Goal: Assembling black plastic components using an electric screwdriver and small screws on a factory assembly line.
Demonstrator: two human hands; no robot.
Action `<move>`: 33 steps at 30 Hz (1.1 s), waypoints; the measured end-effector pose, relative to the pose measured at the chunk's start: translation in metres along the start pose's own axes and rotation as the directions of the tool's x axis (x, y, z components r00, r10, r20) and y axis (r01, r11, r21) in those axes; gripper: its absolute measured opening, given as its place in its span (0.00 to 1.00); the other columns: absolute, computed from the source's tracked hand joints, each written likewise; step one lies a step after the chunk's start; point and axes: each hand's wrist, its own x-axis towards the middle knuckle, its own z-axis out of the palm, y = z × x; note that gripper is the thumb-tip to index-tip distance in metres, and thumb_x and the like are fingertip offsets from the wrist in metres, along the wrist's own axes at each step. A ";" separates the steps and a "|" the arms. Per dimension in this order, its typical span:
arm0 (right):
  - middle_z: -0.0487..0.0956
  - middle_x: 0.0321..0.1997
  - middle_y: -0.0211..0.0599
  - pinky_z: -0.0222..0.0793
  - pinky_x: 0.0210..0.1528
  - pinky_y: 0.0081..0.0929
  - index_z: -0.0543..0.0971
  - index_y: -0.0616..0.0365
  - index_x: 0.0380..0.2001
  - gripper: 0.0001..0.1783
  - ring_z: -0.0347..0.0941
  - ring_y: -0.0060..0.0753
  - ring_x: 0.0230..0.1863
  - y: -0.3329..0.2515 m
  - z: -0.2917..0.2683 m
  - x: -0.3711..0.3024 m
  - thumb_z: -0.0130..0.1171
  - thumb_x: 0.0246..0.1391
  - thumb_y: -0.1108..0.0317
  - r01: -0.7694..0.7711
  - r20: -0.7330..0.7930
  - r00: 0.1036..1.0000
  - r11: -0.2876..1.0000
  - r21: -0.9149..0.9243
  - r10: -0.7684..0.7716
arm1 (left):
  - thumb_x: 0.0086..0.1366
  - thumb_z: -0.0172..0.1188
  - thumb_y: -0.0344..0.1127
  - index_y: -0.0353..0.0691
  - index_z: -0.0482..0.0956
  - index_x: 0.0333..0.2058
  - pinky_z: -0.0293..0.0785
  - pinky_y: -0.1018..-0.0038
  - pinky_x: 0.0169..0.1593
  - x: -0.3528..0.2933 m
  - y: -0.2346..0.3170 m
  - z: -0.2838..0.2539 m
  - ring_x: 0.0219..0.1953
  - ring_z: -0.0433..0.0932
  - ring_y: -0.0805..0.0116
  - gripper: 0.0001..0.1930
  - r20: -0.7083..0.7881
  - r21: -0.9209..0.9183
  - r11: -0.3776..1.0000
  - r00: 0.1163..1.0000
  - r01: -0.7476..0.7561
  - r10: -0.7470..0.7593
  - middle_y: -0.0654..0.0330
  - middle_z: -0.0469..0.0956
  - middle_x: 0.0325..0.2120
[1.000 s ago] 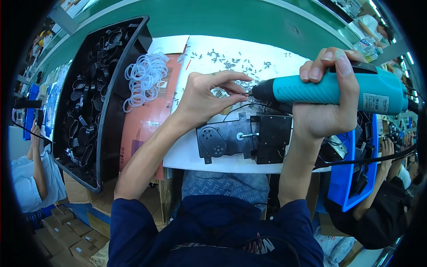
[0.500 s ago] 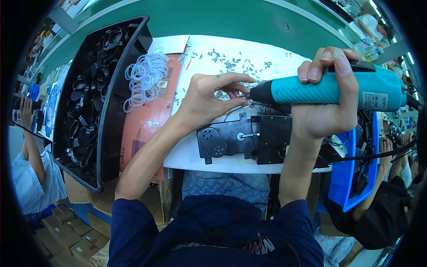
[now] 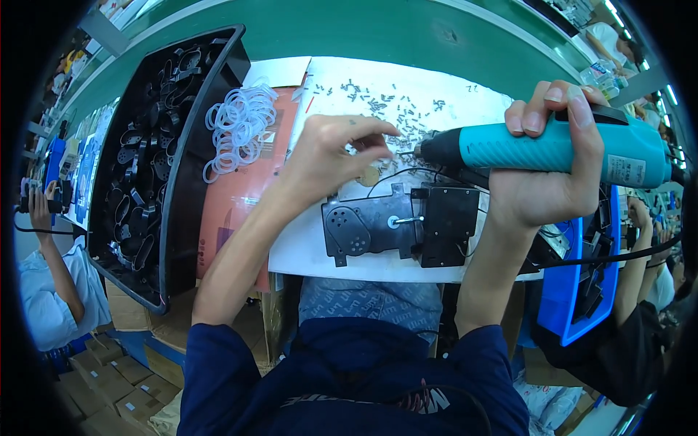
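My right hand [image 3: 552, 156] is wrapped round a teal electric screwdriver [image 3: 502, 147], held level with its black nose and thin bit pointing left. Just left of the bit is my left hand [image 3: 338, 149], its thumb and forefinger curved and a little apart, with nothing visible between their tips. Below the hands, on the white tabletop [image 3: 291, 251], lies a flat black plate [image 3: 356, 231] with a round cluster of holes and a metal post standing on it. A black box-shaped unit [image 3: 448, 225] adjoins its right side. Many small screws [image 3: 378, 102] are scattered beyond my hands.
On the left stands a deep black bin [image 3: 182, 189] of black parts. Clear plastic rings [image 3: 240, 123] are heaped on an orange-red sheet [image 3: 236, 192] beside it. A blue tray [image 3: 574, 305] with black parts is on the right, crossed by a black cable [image 3: 618, 256]. Other people work on both sides.
The screwdriver in my right hand has shifted slightly right. My left hand has drawn a little left, leaving a gap between its fingers and the bit.
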 end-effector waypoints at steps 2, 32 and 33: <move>0.72 0.32 0.37 0.62 0.30 0.23 0.70 0.60 0.42 0.11 0.64 0.25 0.27 -0.007 -0.002 0.003 0.48 0.55 0.69 -0.008 0.060 0.998 0.999 0.054 0.005 | 0.51 0.67 0.26 0.37 0.83 0.35 0.78 0.77 0.32 0.003 -0.003 -0.016 0.28 0.82 0.69 0.11 -0.124 0.166 0.985 0.990 -0.048 0.069 0.56 0.83 0.28; 0.78 0.21 0.30 0.66 0.25 0.19 0.77 0.65 0.24 0.06 0.72 0.18 0.22 0.013 0.084 -0.003 0.63 0.47 0.74 -0.241 0.082 0.957 0.918 -0.316 0.279 | 0.44 0.55 0.13 0.41 0.83 0.42 0.69 0.75 0.27 -0.118 0.047 -0.006 0.23 0.74 0.67 0.25 -0.109 0.314 0.947 0.993 0.070 -0.037 0.57 0.75 0.21; 0.78 0.21 0.31 0.66 0.25 0.19 0.77 0.65 0.24 0.05 0.72 0.18 0.22 0.013 0.084 -0.003 0.63 0.47 0.75 -0.256 0.077 0.953 0.915 -0.311 0.293 | 0.44 0.55 0.13 0.41 0.83 0.42 0.69 0.75 0.27 -0.118 0.047 -0.006 0.23 0.74 0.67 0.25 -0.114 0.310 0.949 0.993 0.065 -0.031 0.57 0.75 0.21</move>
